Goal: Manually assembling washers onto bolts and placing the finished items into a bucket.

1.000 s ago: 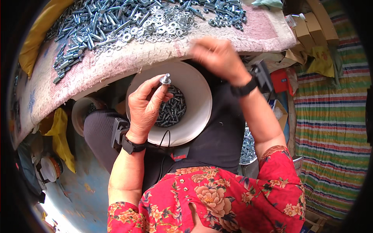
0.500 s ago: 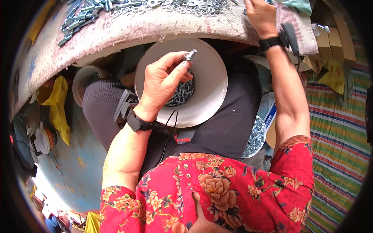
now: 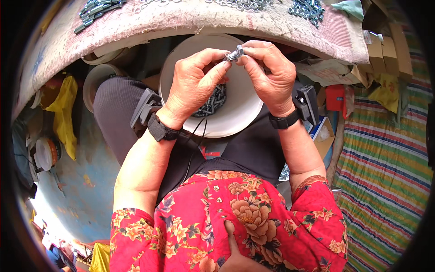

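Note:
Above a white bucket (image 3: 248, 106), my two hands meet fingertip to fingertip. My left hand (image 3: 195, 81) pinches a small silver metal fastener (image 3: 230, 57), its far end covered by the fingers. Against that piece my right hand (image 3: 272, 75) holds a shiny silver bolt (image 3: 239, 50) with what looks like a hex head. The two parts touch; whether they are threaded together cannot be made out. Down in the bucket lies a heap of dark metal fasteners (image 3: 213, 102), partly hidden by my left hand.
The cloth-covered table (image 3: 190, 25) ahead carries metal sleeves (image 3: 97, 13) at left, flat washers (image 3: 244, 4) mid-table and bolts (image 3: 308, 11) at right. A second bucket (image 3: 96, 86) stands by my left knee. Cardboard boxes (image 3: 385, 54) and a striped sheet (image 3: 385, 181) are at right.
My right hand has come back from the right end of the table to my left hand, bringing a bolt. My left hand keeps its pinch on the fastener and has barely moved.

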Demonstrator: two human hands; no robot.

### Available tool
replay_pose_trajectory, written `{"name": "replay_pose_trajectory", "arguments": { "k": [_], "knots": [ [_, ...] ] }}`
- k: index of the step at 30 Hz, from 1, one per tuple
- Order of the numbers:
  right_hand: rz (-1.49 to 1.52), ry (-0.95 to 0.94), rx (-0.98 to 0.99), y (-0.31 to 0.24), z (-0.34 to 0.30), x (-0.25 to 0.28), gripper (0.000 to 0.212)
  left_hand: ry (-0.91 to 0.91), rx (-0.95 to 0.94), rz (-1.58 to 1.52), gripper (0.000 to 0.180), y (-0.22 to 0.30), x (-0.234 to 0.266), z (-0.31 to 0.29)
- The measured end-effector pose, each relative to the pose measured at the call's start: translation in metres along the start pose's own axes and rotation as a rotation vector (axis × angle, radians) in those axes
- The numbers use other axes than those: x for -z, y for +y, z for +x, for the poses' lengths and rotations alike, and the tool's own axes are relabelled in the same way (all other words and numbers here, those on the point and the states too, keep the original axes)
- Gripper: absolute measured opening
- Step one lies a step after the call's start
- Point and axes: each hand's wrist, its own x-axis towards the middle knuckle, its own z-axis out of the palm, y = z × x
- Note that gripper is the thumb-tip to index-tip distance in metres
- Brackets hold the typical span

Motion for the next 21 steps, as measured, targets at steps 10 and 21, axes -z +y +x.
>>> {"name": "replay_pose_trajectory", "arguments": {
  "k": [10, 21],
  "knots": [
    [0.439, -0.067, -0.304, -0.013, 0.0, 0.011, 0.015, -0.089, -0.099, 0.151, 0.015, 0.009, 0.008, -0.003],
    [0.066, -0.349, -0.078, -0.03, 0.007, 0.043, 0.023, -0.344, 0.102, 0.053, 0.016, 0.027, 0.01, -0.007]
  ]
}}
